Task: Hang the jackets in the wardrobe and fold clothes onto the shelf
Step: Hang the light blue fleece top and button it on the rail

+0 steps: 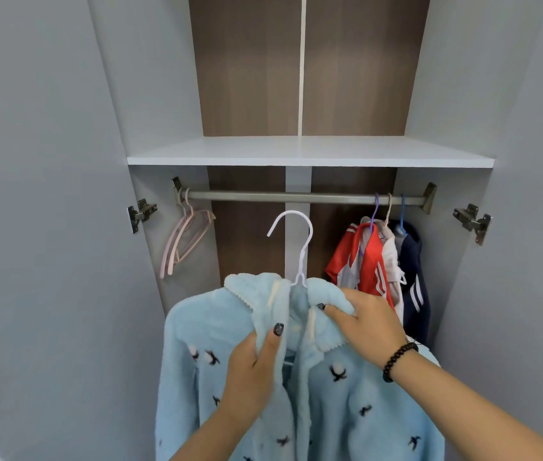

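Observation:
A fluffy light-blue jacket (pixel 336 397) with small dark embroidered figures hangs on a white hanger (pixel 300 247), held up in front of the open wardrobe. The hanger's hook points up and sits below the metal rail (pixel 296 196), apart from it. My left hand (pixel 253 367) grips the jacket's left front edge below the collar. My right hand (pixel 368 322) grips the right side of the collar near the hanger's neck. A red-and-white jacket (pixel 368 261), a pale garment and a navy jacket (pixel 413 277) hang at the rail's right end.
A white shelf (pixel 310 154) lies above the rail. Two pink hangers (pixel 185 241) dangle at the rail's left end. The wardrobe doors stand open on both sides, with metal hinges (pixel 142 212) on the frame. The rail's middle stretch carries no hanger.

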Available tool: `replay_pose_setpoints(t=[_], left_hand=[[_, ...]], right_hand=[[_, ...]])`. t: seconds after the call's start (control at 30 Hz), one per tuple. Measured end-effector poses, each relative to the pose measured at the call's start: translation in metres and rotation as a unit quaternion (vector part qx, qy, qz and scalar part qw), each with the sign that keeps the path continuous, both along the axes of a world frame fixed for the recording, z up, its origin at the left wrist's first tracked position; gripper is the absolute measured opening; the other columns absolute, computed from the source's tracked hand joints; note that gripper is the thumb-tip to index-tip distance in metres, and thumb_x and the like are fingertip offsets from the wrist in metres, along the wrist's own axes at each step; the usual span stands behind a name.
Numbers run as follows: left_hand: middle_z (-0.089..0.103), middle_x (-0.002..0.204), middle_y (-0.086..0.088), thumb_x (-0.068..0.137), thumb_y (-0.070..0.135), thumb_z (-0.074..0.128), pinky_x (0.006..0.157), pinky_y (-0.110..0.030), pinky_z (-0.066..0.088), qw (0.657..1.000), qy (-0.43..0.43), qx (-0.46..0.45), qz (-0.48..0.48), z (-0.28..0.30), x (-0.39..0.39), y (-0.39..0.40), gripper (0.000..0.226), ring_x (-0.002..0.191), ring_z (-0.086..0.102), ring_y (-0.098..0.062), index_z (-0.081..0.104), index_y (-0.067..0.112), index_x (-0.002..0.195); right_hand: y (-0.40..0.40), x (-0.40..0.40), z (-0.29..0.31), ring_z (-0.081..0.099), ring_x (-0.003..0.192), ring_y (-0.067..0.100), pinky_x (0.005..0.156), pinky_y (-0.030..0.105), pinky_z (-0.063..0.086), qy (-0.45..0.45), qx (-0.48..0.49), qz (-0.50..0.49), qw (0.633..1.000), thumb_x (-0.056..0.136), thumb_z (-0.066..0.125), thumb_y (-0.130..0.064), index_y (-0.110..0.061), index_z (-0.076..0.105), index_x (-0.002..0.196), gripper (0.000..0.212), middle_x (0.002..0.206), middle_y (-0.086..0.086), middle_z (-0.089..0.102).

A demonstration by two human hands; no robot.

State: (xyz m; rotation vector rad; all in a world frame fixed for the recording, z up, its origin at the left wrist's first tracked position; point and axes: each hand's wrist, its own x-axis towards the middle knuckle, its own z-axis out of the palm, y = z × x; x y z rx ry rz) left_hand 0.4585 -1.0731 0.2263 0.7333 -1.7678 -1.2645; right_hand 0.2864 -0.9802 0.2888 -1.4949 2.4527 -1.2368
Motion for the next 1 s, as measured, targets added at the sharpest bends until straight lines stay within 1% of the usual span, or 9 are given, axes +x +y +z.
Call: replay_pose_setpoints(t=[0.1,0.2,0.4,0.57,0.67,0.73,0.8,0.87,1.0], left_hand=[[0.047,0.057,0.003,0.078,0.071,0.045,0.053,-0.019,0.037,0.998,-0.015,0.059,-0.015,-0.010,0.007,-0.010,0.062,0.055,0.044,-0.010,0.052,0.011,0.066],[0.048,0.056,0.004,0.075,0.069,0.054,0.050,-0.016,0.036,0.992,-0.040,0.109,-0.055,-0.015,0.011,-0.023,0.048,0.052,0.044,-0.010,0.051,0.024,0.059],[0.068,0.064,0.018,0.076,0.026,0.081,0.046,-0.011,0.042,0.991,-0.103,0.041,-0.081,-0.002,-0.004,-0.067,0.012,0.053,0.060,0.002,0.069,0.028,0.073],[0.049,0.045,0.012,0.089,0.032,0.069,0.041,-0.012,0.030,0.986,-0.112,-0.023,-0.119,-0.001,-0.039,-0.079,0.035,0.039,0.041,-0.001,0.059,0.022,0.057],[0.051,0.045,0.011,0.088,0.035,0.069,0.042,-0.011,0.031,0.982,-0.136,-0.059,-0.114,-0.013,-0.064,-0.089,0.035,0.040,0.044,0.000,0.060,0.022,0.057],[0.051,0.044,0.013,0.087,0.033,0.070,0.041,-0.010,0.030,0.984,-0.138,-0.039,-0.110,-0.023,-0.078,-0.100,0.034,0.038,0.044,0.001,0.060,0.030,0.054],[0.048,0.042,0.013,0.083,0.033,0.075,0.041,-0.015,0.030,0.985,-0.141,0.013,-0.098,-0.025,-0.093,-0.116,0.030,0.038,0.041,0.000,0.064,0.025,0.056],[0.047,0.041,0.013,0.078,0.034,0.080,0.041,-0.018,0.030,0.986,-0.145,0.043,-0.066,-0.022,-0.115,-0.138,0.031,0.037,0.039,-0.001,0.065,0.019,0.055],[0.045,0.038,0.016,0.076,0.037,0.081,0.038,-0.012,0.027,0.987,-0.152,-0.004,-0.041,-0.008,-0.162,-0.172,0.042,0.035,0.039,0.000,0.056,0.034,0.041]], right_hand=[[-0.004,0.002,-0.006,0.062,0.073,0.011,0.065,0.036,0.052,-0.017,0.012,-0.020,1.000,0.087,0.062,-0.035,-0.031,0.069,0.088,0.008,0.075,-0.010,0.067],[-0.007,0.001,-0.016,0.061,0.070,0.013,0.064,0.038,0.053,-0.058,0.009,-0.044,0.997,0.085,0.064,-0.032,-0.029,0.066,0.075,0.010,0.070,-0.007,0.066],[-0.017,-0.017,-0.028,0.048,0.049,0.000,0.047,0.014,0.037,-0.151,-0.033,-0.098,0.983,0.083,0.069,-0.022,-0.007,0.063,0.065,0.025,0.054,-0.006,0.056],[-0.033,-0.056,-0.026,0.050,0.062,0.018,0.061,0.028,0.041,-0.293,-0.068,-0.125,0.946,0.082,0.072,-0.015,0.009,0.061,0.071,0.028,0.063,0.012,0.058],[-0.045,-0.087,-0.027,0.056,0.073,0.037,0.085,0.046,0.051,-0.379,-0.071,-0.119,0.915,0.079,0.075,-0.014,0.024,0.054,0.095,0.046,0.105,0.041,0.056],[-0.058,-0.106,-0.028,0.054,0.074,0.029,0.082,0.042,0.049,-0.388,-0.064,-0.124,0.911,0.078,0.077,-0.013,0.009,0.062,0.086,0.027,0.110,0.040,0.054],[-0.076,-0.125,-0.025,0.054,0.071,0.022,0.072,0.034,0.044,-0.397,-0.060,-0.128,0.907,0.076,0.078,-0.013,-0.006,0.062,0.077,0.017,0.091,0.037,0.063],[-0.096,-0.144,-0.020,0.055,0.067,0.020,0.068,0.032,0.044,-0.392,-0.054,-0.127,0.910,0.075,0.079,-0.016,-0.008,0.063,0.074,0.018,0.078,0.021,0.065],[-0.126,-0.186,-0.012,0.064,0.076,0.026,0.083,0.042,0.054,-0.411,-0.068,-0.134,0.899,0.075,0.079,-0.015,0.007,0.069,0.092,0.029,0.093,0.022,0.072]])
